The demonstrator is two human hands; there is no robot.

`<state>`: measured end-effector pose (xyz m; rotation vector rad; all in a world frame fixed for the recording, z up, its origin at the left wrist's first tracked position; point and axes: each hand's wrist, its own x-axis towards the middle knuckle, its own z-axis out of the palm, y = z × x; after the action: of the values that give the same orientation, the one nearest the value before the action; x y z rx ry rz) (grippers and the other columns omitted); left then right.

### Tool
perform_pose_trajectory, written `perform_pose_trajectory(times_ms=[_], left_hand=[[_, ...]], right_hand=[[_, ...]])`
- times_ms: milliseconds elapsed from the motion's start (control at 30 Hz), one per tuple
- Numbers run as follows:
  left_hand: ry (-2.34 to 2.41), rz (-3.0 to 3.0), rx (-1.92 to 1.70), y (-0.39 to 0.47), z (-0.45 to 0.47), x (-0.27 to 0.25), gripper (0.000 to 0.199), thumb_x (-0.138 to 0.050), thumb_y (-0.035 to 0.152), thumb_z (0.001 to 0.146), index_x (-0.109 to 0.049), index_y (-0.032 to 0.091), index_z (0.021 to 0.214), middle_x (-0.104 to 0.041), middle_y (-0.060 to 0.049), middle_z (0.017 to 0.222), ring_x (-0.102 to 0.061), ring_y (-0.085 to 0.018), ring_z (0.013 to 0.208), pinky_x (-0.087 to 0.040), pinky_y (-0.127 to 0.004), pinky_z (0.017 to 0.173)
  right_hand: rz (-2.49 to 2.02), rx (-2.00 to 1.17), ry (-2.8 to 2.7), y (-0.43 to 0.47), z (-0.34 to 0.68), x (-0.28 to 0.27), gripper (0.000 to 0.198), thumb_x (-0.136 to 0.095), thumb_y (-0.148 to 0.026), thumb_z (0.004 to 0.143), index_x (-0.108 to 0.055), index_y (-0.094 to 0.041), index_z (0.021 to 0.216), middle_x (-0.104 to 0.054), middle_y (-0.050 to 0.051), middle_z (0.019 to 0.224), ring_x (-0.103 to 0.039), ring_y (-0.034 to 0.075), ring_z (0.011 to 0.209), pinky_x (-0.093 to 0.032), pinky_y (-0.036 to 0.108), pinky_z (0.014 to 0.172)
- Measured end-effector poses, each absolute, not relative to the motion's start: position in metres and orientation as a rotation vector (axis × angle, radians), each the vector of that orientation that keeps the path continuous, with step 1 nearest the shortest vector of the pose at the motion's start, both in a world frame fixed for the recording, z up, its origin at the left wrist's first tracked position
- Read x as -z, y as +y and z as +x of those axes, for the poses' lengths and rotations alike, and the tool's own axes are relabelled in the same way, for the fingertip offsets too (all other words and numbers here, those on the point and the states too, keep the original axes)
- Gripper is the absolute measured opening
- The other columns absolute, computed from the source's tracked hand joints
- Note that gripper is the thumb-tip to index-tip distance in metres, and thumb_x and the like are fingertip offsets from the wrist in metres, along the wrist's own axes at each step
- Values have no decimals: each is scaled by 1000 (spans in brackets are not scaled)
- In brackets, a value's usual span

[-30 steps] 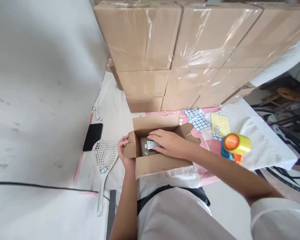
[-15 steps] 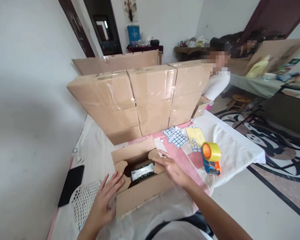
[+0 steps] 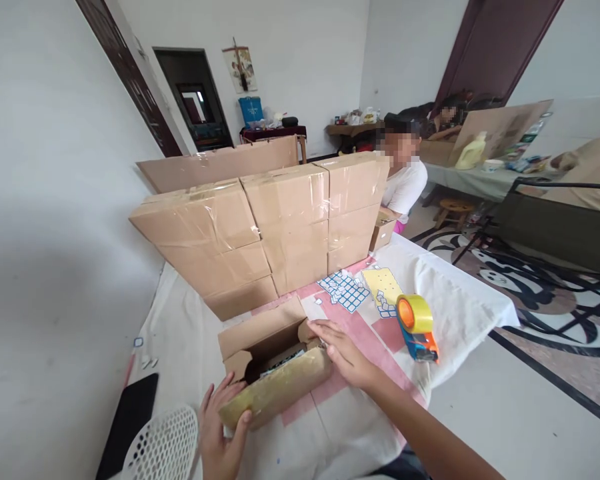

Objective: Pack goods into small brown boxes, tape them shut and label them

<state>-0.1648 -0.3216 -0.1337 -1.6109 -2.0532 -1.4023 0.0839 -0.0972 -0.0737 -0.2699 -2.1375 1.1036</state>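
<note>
In front of me on the table stands an open cardboard box (image 3: 260,347), its near flap (image 3: 285,390) tilted up. A packet with a dark and white print (image 3: 283,365) lies inside, partly hidden by that flap. My left hand (image 3: 223,417) grips the box's left end, thumb against the near flap and fingers over the left side flap (image 3: 237,367). At the right end my right hand (image 3: 343,353) touches the box, its fingers stretched out over the right side flap. A tape dispenser (image 3: 420,333) with a roll of yellow tape (image 3: 414,313) sits to the right.
Taped cardboard boxes (image 3: 293,227) are stacked behind my box. White sticker sheets (image 3: 344,290) and a yellow sheet (image 3: 383,285) lie on the cloth. A white perforated basket (image 3: 165,447) and a black flat object (image 3: 130,427) are at left. Another person (image 3: 405,180) sits beyond the stack.
The near flap has swung up and now covers part of the packet. My left thumb has come onto that flap. The view has tilted up.
</note>
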Motion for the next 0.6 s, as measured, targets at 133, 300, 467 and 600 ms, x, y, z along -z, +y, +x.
perform_pose_trajectory(times_ms=[133,300,467,600], left_hand=[[-2220,-1394,1591,-317,-153,136,36,-62,39,93,-62,26,127,-69,-8,131,-57,-30,135,-31,-56,124],[-2294,-1053,2042,-300,-133,129,64,-59,48,94,-44,22,150,-54,-14,150,-47,-33,145,-34,-53,124],[-2267,-1131,2163,-295,-127,113,69,-54,42,97,-31,27,161,-28,-5,171,-22,-31,159,-23,-49,130],[-2372,-1134,2186,-298,-128,112,71,-52,40,98,-25,32,163,-20,0,174,-17,-28,160,-23,-45,130]], right_hand=[[-401,-1236,-2054,-100,83,83,55,-40,-42,107,-36,-34,162,-59,9,149,-49,28,142,-34,52,122],[-508,-1547,-1891,-93,72,101,79,-52,-22,91,-27,-37,164,-36,3,168,-30,28,156,-21,56,128],[-598,-1750,-1707,-81,44,98,83,-58,-21,80,-38,-37,159,-45,5,162,-41,29,149,-27,56,124],[-464,-1627,-1599,-76,27,89,50,-67,-40,89,-62,-30,138,-69,10,124,-58,31,128,-38,55,116]])
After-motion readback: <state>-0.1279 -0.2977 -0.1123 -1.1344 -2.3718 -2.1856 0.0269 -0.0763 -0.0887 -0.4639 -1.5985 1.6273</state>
